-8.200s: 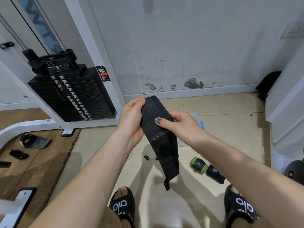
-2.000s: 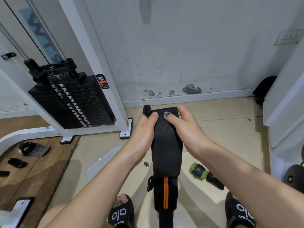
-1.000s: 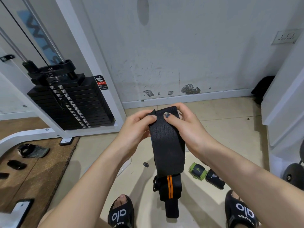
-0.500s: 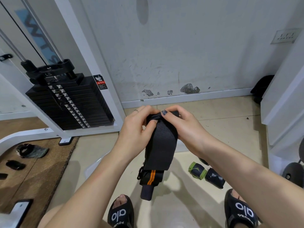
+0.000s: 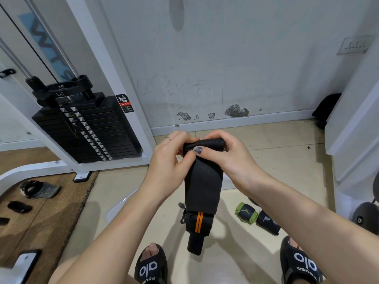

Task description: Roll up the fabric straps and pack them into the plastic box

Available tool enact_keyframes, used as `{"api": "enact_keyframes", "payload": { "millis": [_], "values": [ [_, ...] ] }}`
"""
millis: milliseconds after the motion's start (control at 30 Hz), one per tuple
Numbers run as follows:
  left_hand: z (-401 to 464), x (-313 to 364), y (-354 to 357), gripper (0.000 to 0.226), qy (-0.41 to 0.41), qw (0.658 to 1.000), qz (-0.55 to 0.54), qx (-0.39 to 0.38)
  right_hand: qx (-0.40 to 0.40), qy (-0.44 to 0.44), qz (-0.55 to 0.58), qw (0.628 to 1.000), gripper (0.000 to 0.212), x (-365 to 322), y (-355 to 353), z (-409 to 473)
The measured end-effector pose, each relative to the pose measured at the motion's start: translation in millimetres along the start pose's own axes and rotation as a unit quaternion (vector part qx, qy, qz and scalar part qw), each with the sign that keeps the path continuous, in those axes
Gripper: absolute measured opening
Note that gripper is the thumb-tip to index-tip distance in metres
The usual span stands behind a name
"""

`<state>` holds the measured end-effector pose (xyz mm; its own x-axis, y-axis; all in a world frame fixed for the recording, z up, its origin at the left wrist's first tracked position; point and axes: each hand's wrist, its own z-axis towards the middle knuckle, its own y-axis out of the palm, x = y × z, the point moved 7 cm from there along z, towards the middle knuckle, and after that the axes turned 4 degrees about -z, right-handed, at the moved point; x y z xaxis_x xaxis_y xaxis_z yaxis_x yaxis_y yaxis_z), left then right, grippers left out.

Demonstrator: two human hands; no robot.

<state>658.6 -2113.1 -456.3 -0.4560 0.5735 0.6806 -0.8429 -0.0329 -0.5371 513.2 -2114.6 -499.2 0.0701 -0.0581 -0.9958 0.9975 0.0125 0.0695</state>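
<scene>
A wide black fabric strap (image 5: pixel 202 187) with two orange stripes near its lower end hangs in front of me. Its top end is curled over into a small roll. My left hand (image 5: pixel 171 160) grips the left side of that roll and my right hand (image 5: pixel 223 154) pinches the right side, thumb on the front. A rolled green strap (image 5: pixel 246 213) and a rolled dark strap (image 5: pixel 267 222) lie side by side on the floor at the right. A clear plastic piece (image 5: pixel 118 208), perhaps the box or its lid, shows on the floor under my left forearm, mostly hidden.
A white cable machine with a black weight stack (image 5: pixel 88 128) stands at the left. More dark straps (image 5: pixel 39 188) lie on the brown mat (image 5: pixel 49 220). White cabinets (image 5: pixel 356 128) stand at the right, the wall straight ahead. My feet in black slides (image 5: pixel 150 265) are below.
The strap's top end has been folded over and rolled a turn between both hands. The hanging tail has swung and sits higher than two seconds ago.
</scene>
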Motion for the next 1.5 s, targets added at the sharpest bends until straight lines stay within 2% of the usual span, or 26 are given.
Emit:
{"api": "enact_keyframes", "payload": {
  "millis": [167,400,633,800,867,1000,1133,1267,1400,1500],
  "values": [
    [-1.8,-11.7,2.1,0.016,-0.095,0.985,-0.139,-0.043,-0.004,-0.041,-0.046,0.998,0.018,-8.7,-1.0,-1.1],
    [-3.3,-14.6,9.4,0.023,-0.157,0.960,-0.198,-0.119,-0.007,-0.051,-0.036,0.998,0.020,-10.5,-2.1,-0.6],
    [-2.6,-13.5,9.2,0.028,-0.202,0.935,-0.274,-0.099,-0.017,-0.057,-0.026,0.998,0.015,-12.3,-2.9,1.5],
    [-2.5,-16.4,8.9,0.026,-0.189,0.938,-0.277,-0.090,-0.019,-0.054,-0.040,0.998,0.010,-12.0,-3.8,0.8],
    [-2.5,-15.7,8.2,0.024,-0.181,0.943,-0.266,-0.081,-0.026,-0.041,-0.030,0.998,0.015,-8.3,-2.9,1.7],
    [-2.8,-14.5,6.8,0.021,-0.149,0.963,-0.217,-0.060,-0.043,0.039,0.053,0.997,0.027,-0.8,0.5,0.5],
    [-4.6,-13.5,9.7,0.025,-0.121,0.979,-0.156,-0.055,-0.026,0.061,0.056,0.996,0.029,3.9,0.8,-0.2],
    [-4.0,-13.2,10.9,0.030,-0.125,0.977,-0.170,-0.028,-0.017,0.050,0.050,0.997,0.024,5.7,1.6,0.1],
    [-3.8,-11.1,11.9,0.028,-0.130,0.974,-0.187,-0.017,-0.029,0.034,0.060,0.997,0.008,0.6,0.9,-0.1],
    [-5.1,-11.0,13.0,0.026,-0.159,0.967,-0.195,-0.026,-0.023,0.034,0.074,0.996,0.009,-1.4,-1.0,-2.1]
  ]
}}
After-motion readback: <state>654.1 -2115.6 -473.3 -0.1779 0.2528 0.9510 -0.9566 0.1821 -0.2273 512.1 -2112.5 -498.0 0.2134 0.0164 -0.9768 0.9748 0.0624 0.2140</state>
